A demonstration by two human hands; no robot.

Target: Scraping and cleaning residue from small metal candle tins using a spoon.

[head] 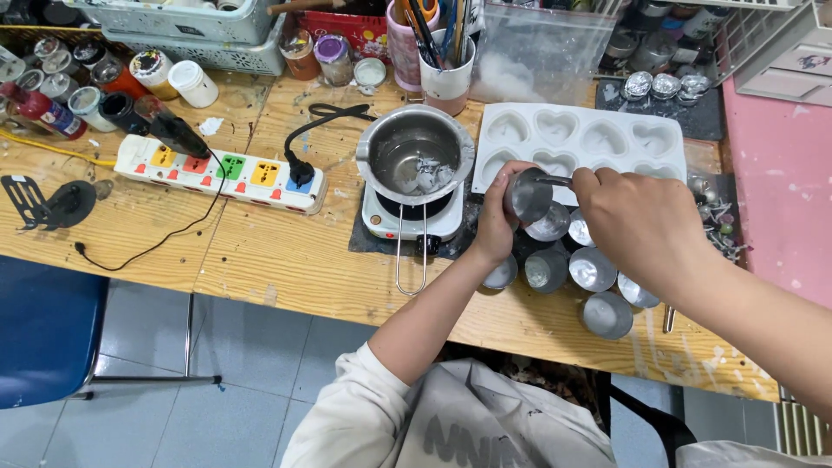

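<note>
My left hand holds a small round metal cup, tilted on its side above the table. My right hand grips a thin metal tool whose tip reaches into that cup. Just left of the cup stands a steel melting pot with white wax bits inside, on a small white hot plate; its wire handle points toward me. Several more metal cups sit below my hands. A white heart-shaped mould tray lies behind them.
A white power strip with coloured switches and a black plug lies at left. Paint bottles, jars, a pen cup, baskets and a clear plastic bag crowd the back edge. A blue chair stands at lower left. A pink surface borders the right.
</note>
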